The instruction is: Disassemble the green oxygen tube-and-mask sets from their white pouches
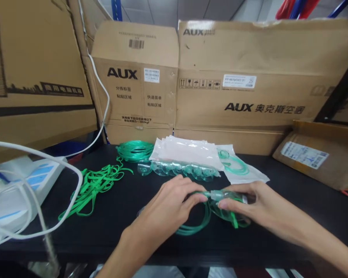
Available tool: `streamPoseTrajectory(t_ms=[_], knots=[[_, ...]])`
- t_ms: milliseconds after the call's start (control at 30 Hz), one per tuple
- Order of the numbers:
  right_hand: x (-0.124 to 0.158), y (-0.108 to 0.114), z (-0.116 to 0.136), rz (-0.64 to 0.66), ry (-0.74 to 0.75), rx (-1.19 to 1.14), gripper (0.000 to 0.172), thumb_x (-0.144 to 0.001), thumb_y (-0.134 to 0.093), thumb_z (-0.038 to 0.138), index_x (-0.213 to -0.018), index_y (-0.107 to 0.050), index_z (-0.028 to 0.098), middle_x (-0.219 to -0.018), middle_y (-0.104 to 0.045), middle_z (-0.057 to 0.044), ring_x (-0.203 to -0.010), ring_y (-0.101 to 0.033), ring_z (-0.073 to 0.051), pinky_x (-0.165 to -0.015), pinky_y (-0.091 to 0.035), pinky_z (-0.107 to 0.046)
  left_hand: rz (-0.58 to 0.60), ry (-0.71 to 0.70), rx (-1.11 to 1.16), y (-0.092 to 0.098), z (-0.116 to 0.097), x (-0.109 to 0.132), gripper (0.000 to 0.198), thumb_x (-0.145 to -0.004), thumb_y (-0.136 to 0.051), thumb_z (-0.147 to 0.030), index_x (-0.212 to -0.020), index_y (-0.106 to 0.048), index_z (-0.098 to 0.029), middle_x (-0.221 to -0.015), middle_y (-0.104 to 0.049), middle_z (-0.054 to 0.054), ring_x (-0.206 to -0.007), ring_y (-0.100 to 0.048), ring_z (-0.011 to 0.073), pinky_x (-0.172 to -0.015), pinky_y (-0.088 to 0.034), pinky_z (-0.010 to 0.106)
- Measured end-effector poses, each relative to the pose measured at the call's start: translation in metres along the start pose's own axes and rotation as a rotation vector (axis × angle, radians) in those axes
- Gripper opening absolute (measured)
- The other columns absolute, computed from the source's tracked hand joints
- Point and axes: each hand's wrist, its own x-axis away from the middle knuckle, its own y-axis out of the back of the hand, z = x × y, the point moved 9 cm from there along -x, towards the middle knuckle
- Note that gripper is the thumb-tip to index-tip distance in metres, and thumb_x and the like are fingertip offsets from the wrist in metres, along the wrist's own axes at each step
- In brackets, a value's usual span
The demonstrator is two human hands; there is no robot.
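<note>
Near the front middle of the black table (110,226), my left hand (175,199) pinches the end of a coiled green tube (195,227). The coil hangs below and behind its fingers. On the right, my right hand (251,199) grips a clear green mask (224,212) by its pale connector (217,195), with thumb and fingers around it. Tube end and connector meet between the two hands. A bright green strap shows at the mask's lower side. Part of the mask is hidden by my right fingers.
Behind the hands lie a row of clear masks (185,170), white pouches (188,150), a bagged mask set (239,168) and coiled green tubing (135,150). Green straps (95,187) and white cables (78,181) are left. Cardboard boxes (139,92) stand behind; another box (321,150) sits right.
</note>
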Motion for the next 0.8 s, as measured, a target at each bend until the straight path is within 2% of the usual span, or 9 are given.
streamPoseTrajectory(t_ms=[133, 267, 367, 500, 667, 800], knots=[[0.0, -0.003, -0.004, -0.02, -0.08, 0.058, 0.032, -0.081, -0.074, 0.053, -0.089, -0.077, 0.022, -0.069, -0.058, 0.002, -0.061, -0.042, -0.014, -0.053, -0.034, -0.024, -0.005, -0.03, -0.052, 0.0, 0.001, -0.001, 0.017, -0.105, -0.055, -0.032, -0.108, -0.07, -0.025, -0.108, -0.074, -0.004, -0.103, -0.061, 0.0164, -0.11, -0.035, 0.034], [0.0, -0.009, -0.002, -0.004, -0.097, 0.049, 0.032, -0.083, -0.073, 0.055, -0.082, -0.073, 0.023, -0.059, -0.052, 0.004, -0.056, -0.044, -0.014, -0.052, -0.033, -0.025, -0.035, -0.11, -0.139, 0.0, -0.002, 0.0, 0.016, -0.106, -0.051, -0.026, -0.109, -0.066, -0.023, -0.109, -0.072, -0.003, -0.105, -0.062, 0.0156, -0.117, -0.028, 0.037], [0.0, -0.012, 0.001, 0.041, -0.072, 0.013, 0.038, -0.087, -0.069, 0.058, -0.076, -0.068, 0.022, -0.051, -0.051, 0.005, -0.053, -0.047, -0.015, -0.055, -0.035, -0.027, -0.066, -0.146, -0.184, -0.002, -0.003, 0.0, 0.017, -0.106, -0.048, -0.021, -0.106, -0.065, -0.02, -0.107, -0.071, -0.001, -0.101, -0.061, 0.0165, -0.111, -0.034, 0.037], [0.0, -0.016, 0.005, 0.096, -0.015, -0.042, 0.044, -0.091, -0.063, 0.061, -0.074, -0.066, 0.02, -0.05, -0.055, 0.003, -0.053, -0.051, -0.015, -0.059, -0.038, -0.028, -0.112, -0.161, -0.188, -0.003, -0.004, -0.001, 0.017, -0.104, -0.049, -0.016, -0.103, -0.067, -0.017, -0.102, -0.07, 0.001, -0.091, -0.057, 0.0179, -0.093, -0.043, 0.034], [0.001, -0.014, 0.012, 0.083, 0.018, -0.083, 0.041, -0.091, -0.064, 0.058, -0.075, -0.063, 0.02, -0.057, -0.056, 0.003, -0.059, -0.055, -0.017, -0.062, -0.04, -0.029, -0.159, -0.165, -0.108, 0.003, -0.006, 0.0, 0.018, -0.102, -0.051, -0.012, -0.099, -0.068, -0.017, -0.092, -0.069, 0.001, -0.086, -0.056, 0.0159, -0.082, -0.043, 0.029], [-0.003, -0.013, 0.009, 0.049, 0.051, -0.042, 0.039, -0.09, -0.067, 0.056, -0.072, -0.061, 0.021, -0.06, -0.052, 0.004, -0.06, -0.049, -0.015, -0.058, -0.037, -0.027, -0.145, -0.144, -0.091, 0.004, -0.006, 0.0, 0.019, -0.102, -0.051, -0.013, -0.096, -0.068, -0.017, -0.089, -0.068, 0.0, -0.084, -0.057, 0.0157, -0.08, -0.042, 0.029]])
